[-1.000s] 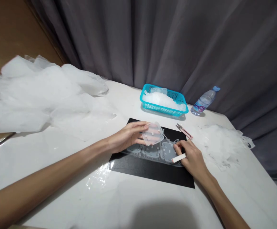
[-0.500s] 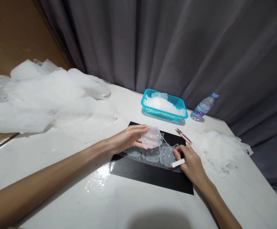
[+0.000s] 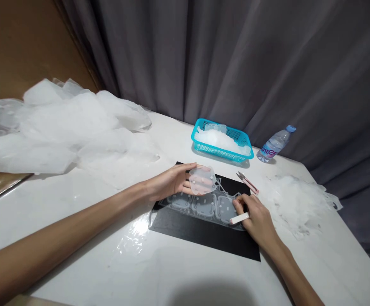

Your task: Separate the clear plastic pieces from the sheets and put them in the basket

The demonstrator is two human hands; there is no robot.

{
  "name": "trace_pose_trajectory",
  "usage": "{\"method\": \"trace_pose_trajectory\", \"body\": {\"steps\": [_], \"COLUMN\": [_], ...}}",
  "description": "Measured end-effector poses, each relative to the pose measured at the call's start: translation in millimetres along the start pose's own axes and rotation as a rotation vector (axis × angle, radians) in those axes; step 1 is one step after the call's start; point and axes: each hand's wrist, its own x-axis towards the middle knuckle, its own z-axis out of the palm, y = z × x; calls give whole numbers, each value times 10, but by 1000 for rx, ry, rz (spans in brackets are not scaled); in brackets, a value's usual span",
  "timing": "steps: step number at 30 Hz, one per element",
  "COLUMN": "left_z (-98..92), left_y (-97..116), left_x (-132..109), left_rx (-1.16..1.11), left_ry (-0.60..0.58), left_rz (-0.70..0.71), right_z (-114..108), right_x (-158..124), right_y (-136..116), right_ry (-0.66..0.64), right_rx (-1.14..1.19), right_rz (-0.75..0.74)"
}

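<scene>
My left hand (image 3: 175, 182) holds a small translucent rounded sheet piece (image 3: 203, 180) with small pale dots. Its thumb lies at the upper edge and the fingers show through from behind. Below it, a clear sheet with several rounded-square panels (image 3: 203, 205) lies across a black mat (image 3: 200, 233). At the sheet's right end, my right hand (image 3: 254, 214) is closed around a slim white stick-like object (image 3: 239, 218), whose far part is hidden in the palm. The fingertips of that hand touch the sheet's edge beside thin loose strips (image 3: 224, 187).
Pink-handled thread snips (image 3: 247, 182) lie behind my right hand. Farther back stand a turquoise basket (image 3: 223, 155) with white pieces and a water bottle (image 3: 275, 144). White translucent sheets (image 3: 73, 123) are heaped at left, scraps (image 3: 299, 204) at right. A grey curtain (image 3: 223, 63) hangs behind.
The rounded piece in my left hand has risen slightly and tilted, baring more of the panels below. My right hand keeps its grip at the sheet's end. The view has shifted slightly.
</scene>
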Motion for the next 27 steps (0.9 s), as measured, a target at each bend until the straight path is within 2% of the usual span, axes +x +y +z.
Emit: {"method": "trace_pose_trajectory", "body": {"steps": [10, 27], "left_z": [-25, -11], "left_y": [82, 85], "left_x": [-13, -21], "left_rx": [-12, 2], "left_ry": [-12, -2], "left_rz": [0, -17], "right_z": [20, 1], "right_x": [-14, -31], "right_y": [19, 30], "right_ry": [-15, -56], "right_rx": [16, 28], "right_rz": [12, 31]}}
